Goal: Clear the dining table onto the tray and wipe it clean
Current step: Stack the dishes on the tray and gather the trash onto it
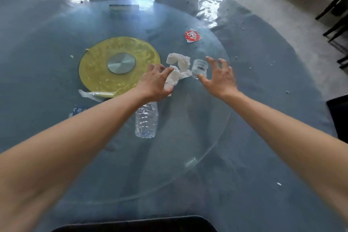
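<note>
Round dining table [263, 137], blue cloth under clear plastic, is filling most of the view. Glass turntable [197, 118] is lying on its middle, over a yellow disc [98, 73] with a metal hub. Left hand [152, 83] is reaching over the glass, fingers curling round the crumpled white tissue [177, 71]. Right hand [220, 75] is hovering just beside a small clear cup [200, 68], fingers spread wide, holding nothing. Empty plastic bottle [146, 120] is lying on its side on the glass, under the left wrist. Red-and-white lid [192, 36] is lying farther off. Crumbs are dotting the cloth. No tray is showing.
</note>
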